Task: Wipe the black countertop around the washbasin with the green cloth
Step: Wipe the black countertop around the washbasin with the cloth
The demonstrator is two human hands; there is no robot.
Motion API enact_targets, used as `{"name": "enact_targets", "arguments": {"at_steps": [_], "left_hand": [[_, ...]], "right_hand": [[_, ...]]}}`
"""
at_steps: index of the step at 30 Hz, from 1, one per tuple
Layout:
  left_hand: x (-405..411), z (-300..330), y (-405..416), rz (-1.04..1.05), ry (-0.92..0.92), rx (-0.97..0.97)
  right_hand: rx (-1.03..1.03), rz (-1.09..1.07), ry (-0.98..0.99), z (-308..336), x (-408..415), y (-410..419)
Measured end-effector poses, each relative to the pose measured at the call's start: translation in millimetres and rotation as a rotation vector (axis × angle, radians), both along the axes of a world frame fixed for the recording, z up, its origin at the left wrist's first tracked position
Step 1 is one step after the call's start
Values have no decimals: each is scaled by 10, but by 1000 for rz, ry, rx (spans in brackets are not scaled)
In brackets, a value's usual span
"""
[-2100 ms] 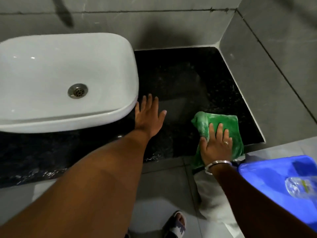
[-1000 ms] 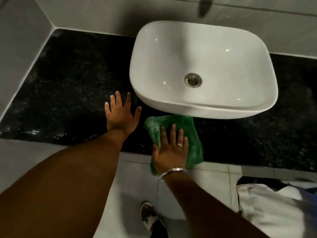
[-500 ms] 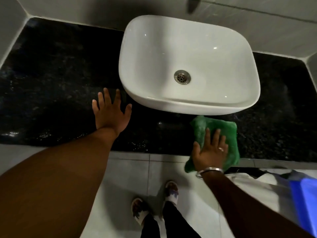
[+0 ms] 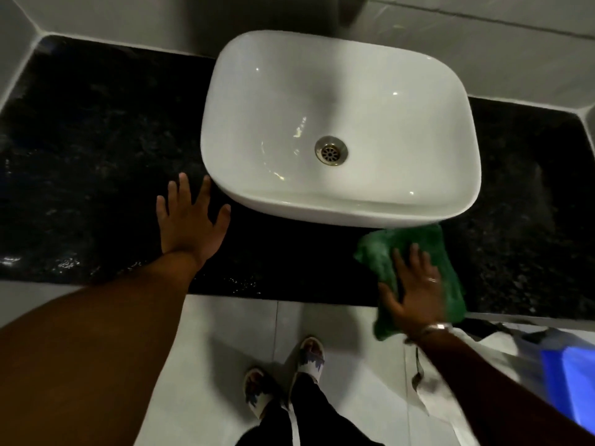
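A white washbasin stands on the black speckled countertop. The green cloth lies on the counter's front edge, just below the basin's right front corner, partly hanging over the edge. My right hand presses flat on the cloth, fingers spread, a ring and a bracelet on it. My left hand rests flat and open on the bare counter, touching the basin's left front corner.
Grey tiled walls enclose the counter at the back and both sides. A tap's dark base shows above the basin. On the pale floor are my feet, a white bag and a blue container at the right.
My right hand has slid the cloth along the front edge: from the right to under the basin's left front, then back to the right. My left hand stays planted on the counter.
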State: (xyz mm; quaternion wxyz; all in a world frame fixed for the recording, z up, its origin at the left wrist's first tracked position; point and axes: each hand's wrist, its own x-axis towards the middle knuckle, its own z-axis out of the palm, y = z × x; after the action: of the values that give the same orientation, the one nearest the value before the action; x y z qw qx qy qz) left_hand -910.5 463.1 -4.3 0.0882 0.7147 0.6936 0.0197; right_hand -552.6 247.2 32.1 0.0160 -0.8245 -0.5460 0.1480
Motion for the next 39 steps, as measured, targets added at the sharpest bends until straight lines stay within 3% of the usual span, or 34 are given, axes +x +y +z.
{"name": "enact_targets", "arguments": {"at_steps": [3, 7, 15, 21, 24, 27, 31, 35, 39], "left_hand": [[-12, -17, 24, 18, 8, 0], [-146, 45, 61, -65, 49, -58], [-2097, 247, 1088, -95, 210, 21], [-2813, 154, 1406, -229, 55, -50], [-2697, 120, 1361, -241, -8, -1], [-2804, 145, 1392, -229, -49, -15], [-2803, 143, 1419, -229, -62, -23], [-2814, 121, 1414, -231, -75, -4], [-2799, 93, 1411, -216, -64, 8]], "right_hand": [[-64, -31, -36, 40, 269, 80], [-80, -16, -51, 37, -125, 134], [-14, 45, 20, -155, -2005, 686], [-13, 186, -16, -160, -3510, 1491], [-20, 330, -26, -163, -4119, 1782], [14, 616, -2, -209, -4605, 1668], [7, 876, -74, -197, -3983, 1460], [-81, 552, -136, -161, -3481, 2058], [-80, 303, -105, -224, -3798, 2981]]}}
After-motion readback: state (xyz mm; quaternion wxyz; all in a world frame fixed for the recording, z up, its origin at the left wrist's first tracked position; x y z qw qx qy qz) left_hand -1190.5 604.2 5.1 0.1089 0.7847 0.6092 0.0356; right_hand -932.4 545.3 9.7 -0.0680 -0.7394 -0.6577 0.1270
